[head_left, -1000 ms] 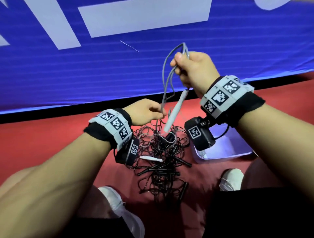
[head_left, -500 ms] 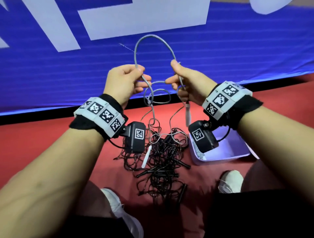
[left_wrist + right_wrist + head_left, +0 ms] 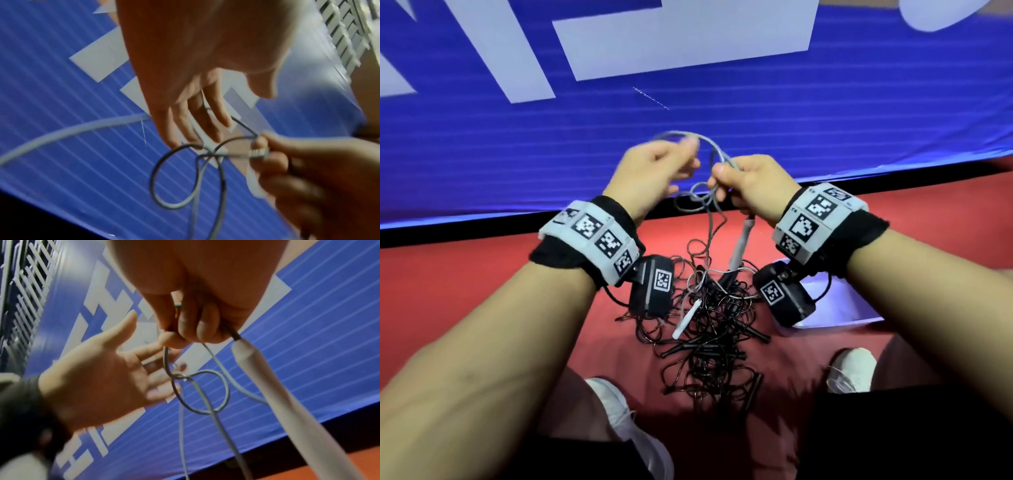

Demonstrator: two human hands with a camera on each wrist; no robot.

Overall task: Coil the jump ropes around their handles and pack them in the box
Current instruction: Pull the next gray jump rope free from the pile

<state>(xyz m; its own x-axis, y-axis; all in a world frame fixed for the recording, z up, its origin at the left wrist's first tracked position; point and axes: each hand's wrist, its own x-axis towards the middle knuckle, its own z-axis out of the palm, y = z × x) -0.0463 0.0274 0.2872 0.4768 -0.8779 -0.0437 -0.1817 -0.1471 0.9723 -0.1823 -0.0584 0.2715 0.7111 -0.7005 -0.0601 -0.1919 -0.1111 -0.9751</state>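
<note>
Right hand point(image 3: 750, 186) has its fingers point(image 3: 197, 327) clamped on the grey rope point(image 3: 709, 195) just above its handle point(image 3: 739, 246), which dangles toward 6 o'clock so the cord hangs free while I sort it. There's a small loop point(image 3: 205, 392) crossed over itself right below my grip, looks like a knot starting, so my left hand point(image 3: 654, 174) is at 9 o'clock of it with fingers point(image 3: 197, 123) spread and relaxed, just touching the cord to tease it loose. The rest of the ropes, a black pile point(image 3: 709, 329), sit on the red floor point(image 3: 465, 281) at 6 o'clock, with the box point(image 3: 839, 308) at 4 o'clock within easy reach for packing.
</note>
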